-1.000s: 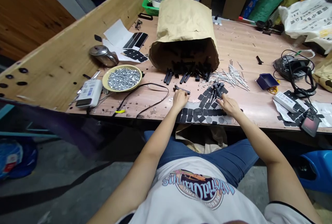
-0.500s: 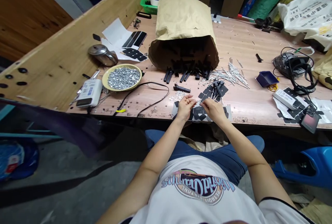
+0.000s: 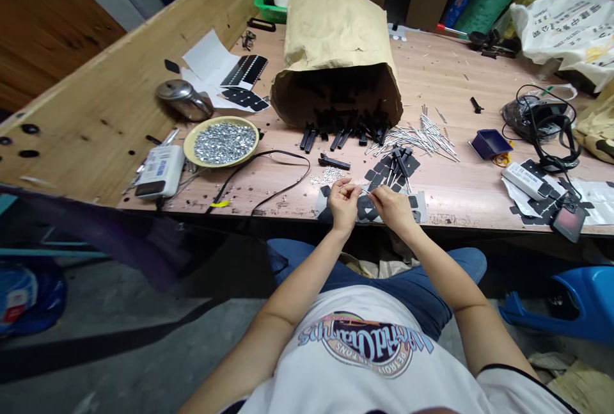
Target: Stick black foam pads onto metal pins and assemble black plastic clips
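My left hand (image 3: 343, 203) and my right hand (image 3: 391, 205) are pinched together at the table's near edge, above a sheet of black pads (image 3: 417, 201). Between the fingertips of both runs a thin metal pin (image 3: 365, 192). What the left fingers pinch besides it is too small to make out. A small pile of tiny silver bits (image 3: 329, 175) lies just beyond my left hand. A black bar part (image 3: 335, 162) rests behind that. Assembled black pieces (image 3: 398, 161) lie beyond my right hand, next to a scatter of metal pins (image 3: 425, 139).
A brown paper sack (image 3: 336, 43) lies on its side and spills black bars (image 3: 336, 135). A yellow dish of silver bits (image 3: 221, 141), a white device (image 3: 158, 171), a black cable (image 3: 268, 174), a metal mouse-shaped object (image 3: 185, 99), a blue tray (image 3: 487, 144) and a phone (image 3: 568, 219) sit around.
Both hands pulled back from the black bar and the pads further out on the table to the near edge and met. They now pinch a thin pin between them.
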A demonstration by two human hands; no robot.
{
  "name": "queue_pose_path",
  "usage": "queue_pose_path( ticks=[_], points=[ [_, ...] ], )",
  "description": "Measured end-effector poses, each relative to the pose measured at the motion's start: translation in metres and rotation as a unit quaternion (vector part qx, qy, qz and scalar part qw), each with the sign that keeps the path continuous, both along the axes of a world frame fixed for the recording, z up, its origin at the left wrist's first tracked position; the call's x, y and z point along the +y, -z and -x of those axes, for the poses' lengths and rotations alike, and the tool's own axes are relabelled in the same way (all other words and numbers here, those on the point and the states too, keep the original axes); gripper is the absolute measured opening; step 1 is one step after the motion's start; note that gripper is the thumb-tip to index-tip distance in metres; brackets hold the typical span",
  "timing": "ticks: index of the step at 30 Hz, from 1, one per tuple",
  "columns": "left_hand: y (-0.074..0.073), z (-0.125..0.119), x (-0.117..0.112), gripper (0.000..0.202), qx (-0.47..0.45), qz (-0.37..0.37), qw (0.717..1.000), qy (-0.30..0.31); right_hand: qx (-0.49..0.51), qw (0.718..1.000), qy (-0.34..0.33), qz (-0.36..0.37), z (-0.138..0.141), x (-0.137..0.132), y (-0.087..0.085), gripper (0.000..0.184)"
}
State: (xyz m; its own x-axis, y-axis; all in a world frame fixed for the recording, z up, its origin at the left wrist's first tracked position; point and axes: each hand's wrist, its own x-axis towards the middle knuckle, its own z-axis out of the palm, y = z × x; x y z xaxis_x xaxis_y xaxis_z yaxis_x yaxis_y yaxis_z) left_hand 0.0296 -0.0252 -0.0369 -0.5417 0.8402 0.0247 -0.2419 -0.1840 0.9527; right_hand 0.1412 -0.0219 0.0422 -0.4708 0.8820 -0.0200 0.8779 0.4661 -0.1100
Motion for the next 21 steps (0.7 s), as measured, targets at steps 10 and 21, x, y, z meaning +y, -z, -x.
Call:
queue_pose_path(
  ticks=[10,21],
  points=[
    [0.003,-0.002,-0.006,0.035,0.047,-0.027,0.998,-0.037,0.002,1.0,0.009,0.022,0.004,-0.006,-0.001,0.032],
    [0.006,-0.004,0.004,0.03,0.053,-0.026,0.998,-0.038,-0.006,0.998,0.064,0.013,0.007,0.002,0.009,0.032]
  ],
)
